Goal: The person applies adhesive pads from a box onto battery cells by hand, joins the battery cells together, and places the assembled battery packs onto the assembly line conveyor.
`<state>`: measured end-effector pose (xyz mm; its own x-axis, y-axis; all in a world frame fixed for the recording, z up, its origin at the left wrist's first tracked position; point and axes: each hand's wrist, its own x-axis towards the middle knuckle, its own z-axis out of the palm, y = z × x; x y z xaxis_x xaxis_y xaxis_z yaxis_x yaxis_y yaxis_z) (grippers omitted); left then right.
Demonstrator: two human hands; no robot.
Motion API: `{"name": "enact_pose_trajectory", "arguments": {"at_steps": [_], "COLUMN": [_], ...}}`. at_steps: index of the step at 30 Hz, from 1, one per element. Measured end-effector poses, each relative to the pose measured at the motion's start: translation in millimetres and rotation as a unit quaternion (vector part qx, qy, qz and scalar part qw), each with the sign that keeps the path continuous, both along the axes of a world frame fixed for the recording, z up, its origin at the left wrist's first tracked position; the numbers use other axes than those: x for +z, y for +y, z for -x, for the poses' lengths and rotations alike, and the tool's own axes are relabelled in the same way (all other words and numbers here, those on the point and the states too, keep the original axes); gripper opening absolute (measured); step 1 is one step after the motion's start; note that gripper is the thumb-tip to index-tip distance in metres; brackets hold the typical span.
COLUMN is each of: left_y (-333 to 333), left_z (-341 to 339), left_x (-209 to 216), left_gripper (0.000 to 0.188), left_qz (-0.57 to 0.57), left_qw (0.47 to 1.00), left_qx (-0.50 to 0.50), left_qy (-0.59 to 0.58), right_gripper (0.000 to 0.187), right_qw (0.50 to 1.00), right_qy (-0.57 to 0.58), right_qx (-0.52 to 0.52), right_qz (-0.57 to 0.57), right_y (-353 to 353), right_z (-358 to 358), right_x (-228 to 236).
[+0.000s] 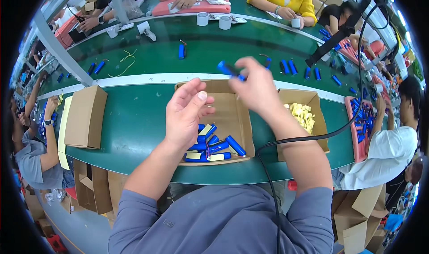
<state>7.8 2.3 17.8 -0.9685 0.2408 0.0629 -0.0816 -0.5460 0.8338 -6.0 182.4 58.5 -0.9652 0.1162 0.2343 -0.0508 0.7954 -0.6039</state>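
Note:
My right hand [257,91] is raised over the green table and grips a blue battery cell [230,70] at its fingertips. My left hand [185,115] hovers with fingers apart and nothing in it, above an open cardboard box [237,115]. Several blue battery cells with yellow labels [210,149] lie in the near part of that box.
A smaller cardboard box of yellow slips [301,115] stands to the right, a closed carton [85,117] to the left. Loose blue cells [288,67] lie across the green table [134,120]. A black cable [313,138] crosses my right arm. Other people sit around the table.

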Motion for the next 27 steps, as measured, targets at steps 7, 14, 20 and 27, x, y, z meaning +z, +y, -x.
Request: {"name": "enact_pose_trajectory", "arguments": {"at_steps": [7,14,20,27], "left_y": [-8.6,-9.3,-7.4,-12.1], "left_z": [6.2,10.5,8.3,7.9], "left_x": [-3.4,-2.6,-5.0,-7.6], "left_gripper": [0.023,0.025,0.025,0.026], "left_qz": [-0.072,-0.077,-0.063,-0.032], "left_qw": [0.991,0.994,0.997,0.996], "left_qx": [0.111,0.076,0.048,0.062], "left_qy": [0.022,0.011,0.012,0.046], "right_gripper": [0.042,0.05,0.051,0.039], "right_qw": [0.976,0.891,0.926,0.915], "right_qy": [-0.095,-0.201,-0.22,-0.225], "right_qx": [0.198,0.377,0.271,0.287], "right_qz": [-0.011,-0.151,-0.142,-0.171], "right_y": [-28.4,-63.1,-72.3,-72.9], "right_z": [2.9,-40.3,-36.5,-38.5], "right_x": [-11.4,-28.5,-40.2,-36.2]}}
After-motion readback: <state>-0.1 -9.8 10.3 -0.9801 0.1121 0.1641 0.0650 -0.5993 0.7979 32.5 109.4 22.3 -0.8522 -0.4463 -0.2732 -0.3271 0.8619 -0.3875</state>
